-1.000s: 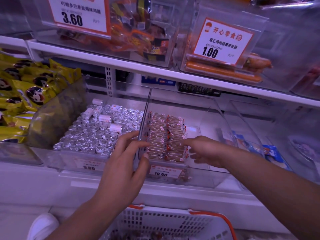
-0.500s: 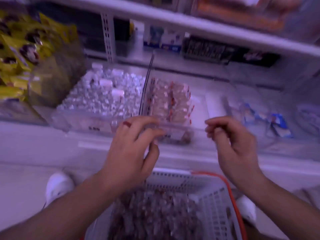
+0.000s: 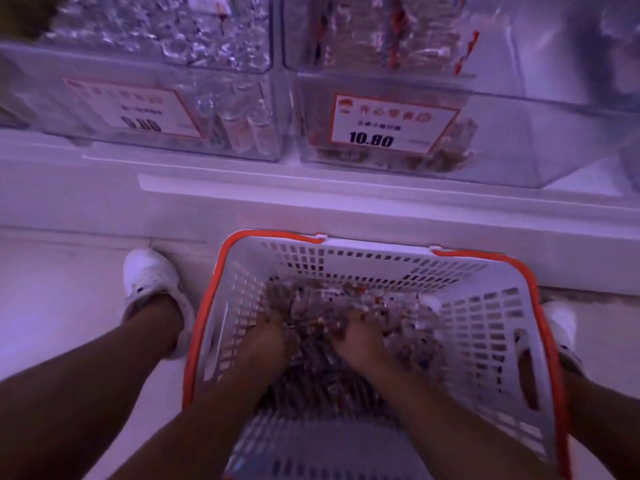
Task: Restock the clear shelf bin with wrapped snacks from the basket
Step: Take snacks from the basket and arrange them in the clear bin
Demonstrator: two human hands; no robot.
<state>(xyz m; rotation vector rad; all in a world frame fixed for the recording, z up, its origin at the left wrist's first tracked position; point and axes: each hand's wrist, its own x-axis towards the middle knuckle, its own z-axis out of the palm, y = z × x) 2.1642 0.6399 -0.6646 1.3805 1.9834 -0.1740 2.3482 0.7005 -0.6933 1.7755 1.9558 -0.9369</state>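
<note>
White basket (image 3: 491, 341) with the orange rim is sitting on the floor between your feet, right below the shelf, and you're reaching both hands down into it. Left hand (image 3: 268, 336) and right hand (image 3: 360, 337) are both resting on the pile of wrapped snacks (image 3: 322, 368) in the basket's middle, fingertips digging into the wrappers. Grip state: can't tell. Motion blur and the wrappers are hiding the fingers, so whether you're pinching a bundle or just pressing spread fingers into the heap isn't readable. Reading this as the pickup step: you're gathering a handful, nothing is lifted yet. Target is the clear shelf bin (image 3: 498, 140) with the 10.80 price tag (image 3: 391, 126), directly above the basket; it's already showing some snacks stacked at its left side, with open room to the right. Next move is calling for closing both hands round a manageable bunch, lifting straight up past the rim, clearing the bin's front wall and laying them beside the existing rows. Don't drift into the neighbouring bin (image 3: 156, 109) of foil-wrapped pieces on the left.
</note>
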